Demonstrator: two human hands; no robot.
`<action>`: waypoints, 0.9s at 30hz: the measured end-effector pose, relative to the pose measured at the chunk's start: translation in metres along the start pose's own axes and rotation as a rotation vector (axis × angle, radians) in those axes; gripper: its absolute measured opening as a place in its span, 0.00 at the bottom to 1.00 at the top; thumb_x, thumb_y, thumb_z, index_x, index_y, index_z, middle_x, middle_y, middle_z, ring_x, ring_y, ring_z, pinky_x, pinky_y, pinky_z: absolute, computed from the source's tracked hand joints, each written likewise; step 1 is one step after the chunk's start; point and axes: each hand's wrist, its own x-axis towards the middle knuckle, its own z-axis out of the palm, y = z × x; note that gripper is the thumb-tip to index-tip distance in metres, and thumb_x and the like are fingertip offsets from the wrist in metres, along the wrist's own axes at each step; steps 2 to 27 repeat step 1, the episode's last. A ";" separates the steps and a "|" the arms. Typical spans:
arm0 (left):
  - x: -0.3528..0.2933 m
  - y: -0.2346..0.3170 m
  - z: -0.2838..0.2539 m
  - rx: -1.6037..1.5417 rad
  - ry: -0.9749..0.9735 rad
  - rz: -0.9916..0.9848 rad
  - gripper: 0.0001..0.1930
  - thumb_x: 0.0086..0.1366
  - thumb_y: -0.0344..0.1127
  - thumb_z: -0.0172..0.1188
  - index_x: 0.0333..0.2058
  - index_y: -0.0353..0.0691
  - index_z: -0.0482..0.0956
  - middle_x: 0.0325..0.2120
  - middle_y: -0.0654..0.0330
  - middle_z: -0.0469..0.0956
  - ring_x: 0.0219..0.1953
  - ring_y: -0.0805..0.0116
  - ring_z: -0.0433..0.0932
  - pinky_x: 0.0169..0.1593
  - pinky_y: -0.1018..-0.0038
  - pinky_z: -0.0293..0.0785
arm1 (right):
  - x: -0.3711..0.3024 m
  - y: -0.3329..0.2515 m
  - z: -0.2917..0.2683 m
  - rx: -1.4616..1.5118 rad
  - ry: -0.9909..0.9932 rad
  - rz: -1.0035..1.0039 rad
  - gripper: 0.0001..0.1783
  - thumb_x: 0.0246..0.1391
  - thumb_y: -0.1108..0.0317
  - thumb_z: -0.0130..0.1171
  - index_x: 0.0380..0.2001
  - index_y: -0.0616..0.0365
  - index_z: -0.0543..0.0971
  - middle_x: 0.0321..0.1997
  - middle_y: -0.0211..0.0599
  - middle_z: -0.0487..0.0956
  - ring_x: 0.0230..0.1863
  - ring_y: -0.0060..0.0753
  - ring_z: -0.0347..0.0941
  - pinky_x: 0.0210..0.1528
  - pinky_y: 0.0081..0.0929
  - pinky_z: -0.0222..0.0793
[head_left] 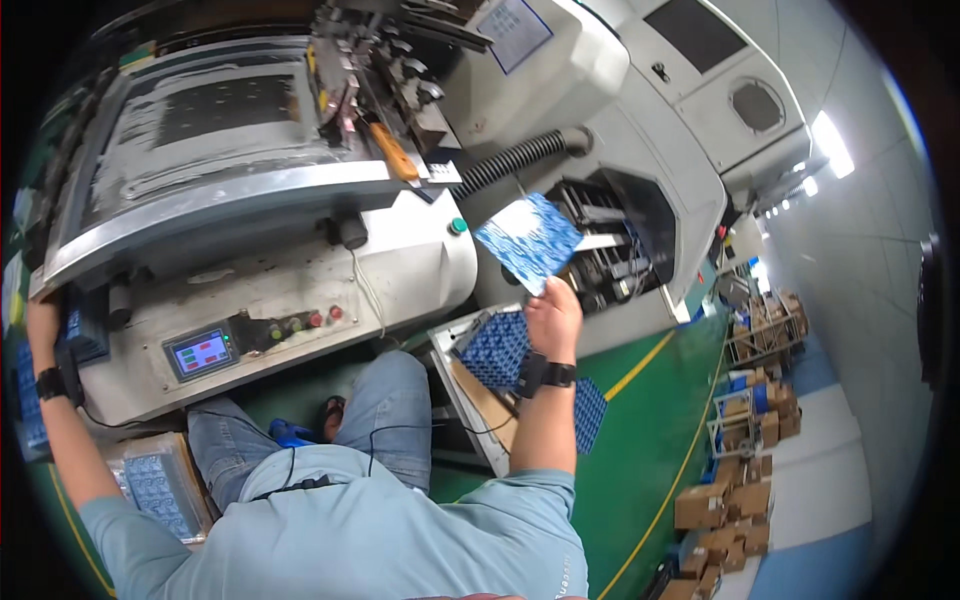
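My right hand (555, 318) pinches the lower corner of a blue patterned panel (530, 240), thin and flat, raised in front of the machine's open bay. Light glares off the panel's middle. At the far left my left hand (42, 318) reaches under the end of the printing machine's metal screen frame (220, 205), beside a stack of blue panels (85, 325); its fingers are hidden. Below my right hand, more blue patterned panels (495, 350) lie on a small stand. Each wrist wears a black band.
A touch-screen panel (201, 354) and coloured knobs sit on the machine front. An orange-handled tool (393, 152) rests by the screen. A ribbed black hose (510, 165) runs to the second machine. Wrapped blue panels (160, 490) lie by my left leg. Cardboard boxes (735, 500) line the right.
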 end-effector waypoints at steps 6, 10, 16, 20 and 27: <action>0.010 -0.007 0.008 -0.046 -0.014 0.018 0.20 0.70 0.36 0.52 0.58 0.39 0.72 0.58 0.50 0.73 0.62 0.53 0.69 0.63 0.63 0.65 | -0.005 -0.013 -0.037 -0.118 -0.057 -0.034 0.06 0.61 0.63 0.58 0.36 0.52 0.74 0.24 0.28 0.73 0.23 0.27 0.69 0.26 0.27 0.68; 0.010 -0.007 0.008 -0.046 -0.014 0.018 0.20 0.70 0.36 0.52 0.58 0.39 0.72 0.58 0.50 0.73 0.62 0.53 0.69 0.63 0.63 0.65 | -0.005 -0.013 -0.037 -0.118 -0.057 -0.034 0.06 0.61 0.63 0.58 0.36 0.52 0.74 0.24 0.28 0.73 0.23 0.27 0.69 0.26 0.27 0.68; 0.010 -0.007 0.008 -0.046 -0.014 0.018 0.20 0.70 0.36 0.52 0.58 0.39 0.72 0.58 0.50 0.73 0.62 0.53 0.69 0.63 0.63 0.65 | -0.005 -0.013 -0.037 -0.118 -0.057 -0.034 0.06 0.61 0.63 0.58 0.36 0.52 0.74 0.24 0.28 0.73 0.23 0.27 0.69 0.26 0.27 0.68; 0.010 -0.007 0.008 -0.046 -0.014 0.018 0.20 0.70 0.36 0.52 0.58 0.39 0.72 0.58 0.50 0.73 0.62 0.53 0.69 0.63 0.63 0.65 | -0.005 -0.013 -0.037 -0.118 -0.057 -0.034 0.06 0.61 0.63 0.58 0.36 0.52 0.74 0.24 0.28 0.73 0.23 0.27 0.69 0.26 0.27 0.68; 0.010 -0.007 0.008 -0.046 -0.014 0.018 0.20 0.70 0.36 0.52 0.58 0.39 0.72 0.58 0.50 0.73 0.62 0.53 0.69 0.63 0.63 0.65 | -0.005 -0.013 -0.037 -0.118 -0.057 -0.034 0.06 0.61 0.63 0.58 0.36 0.52 0.74 0.24 0.28 0.73 0.23 0.27 0.69 0.26 0.27 0.68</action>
